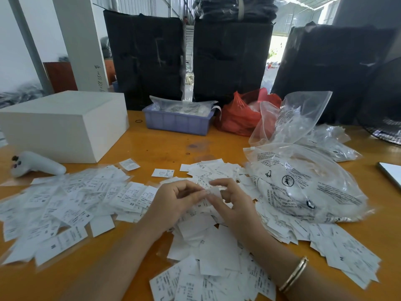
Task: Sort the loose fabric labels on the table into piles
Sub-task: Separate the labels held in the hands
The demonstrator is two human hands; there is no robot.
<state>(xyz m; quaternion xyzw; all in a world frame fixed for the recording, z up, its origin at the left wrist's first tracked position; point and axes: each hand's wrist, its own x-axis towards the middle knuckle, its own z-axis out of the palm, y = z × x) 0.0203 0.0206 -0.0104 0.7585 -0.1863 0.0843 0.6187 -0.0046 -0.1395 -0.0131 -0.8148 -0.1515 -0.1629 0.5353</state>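
White fabric labels with black print cover the orange table [165, 146]. A wide heap [65, 203] spreads on the left, and another heap [217, 257] lies in the middle and near me. A single label [162, 172] lies apart beyond my hands. My left hand [173, 200] and my right hand [232, 203] meet over the middle heap. Between their fingertips they pinch a small white label [208, 190]. Fingers of both hands are curled round it.
Clear plastic bags [303, 183] with labels lie on the right. At the back stand a white box [65, 124], a purple bin [176, 121], a red bag [236, 114] and black wrapped bundles [232, 59]. A white handle-shaped device [36, 165] lies left.
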